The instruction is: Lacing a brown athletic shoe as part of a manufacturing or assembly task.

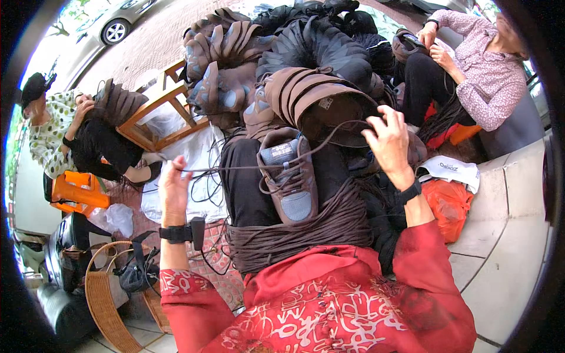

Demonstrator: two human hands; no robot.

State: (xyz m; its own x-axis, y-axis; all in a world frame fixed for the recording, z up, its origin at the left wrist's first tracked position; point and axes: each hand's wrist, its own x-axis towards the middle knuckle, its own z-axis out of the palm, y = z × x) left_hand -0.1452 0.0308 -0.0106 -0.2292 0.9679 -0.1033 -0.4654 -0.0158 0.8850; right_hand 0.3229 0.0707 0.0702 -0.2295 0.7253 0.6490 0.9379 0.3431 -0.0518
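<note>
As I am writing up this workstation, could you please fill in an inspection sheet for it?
Surface: the person's lap, in black trousers, supports the work.
Job's things: a brown-and-grey shoe, toe toward the person; a dark lace runs from it toward both hands; a lace bundle lies across the lap.
Clutter: nested brown shoes beyond the lap; wooden frame; orange-red bag at right.
Hands: left hand pinches the lace; right hand is raised with lace at its fingertips, grip unclear.
Cables: black cord near the left wristband.
Surroundings: co-workers at left and right; parked car.
</note>
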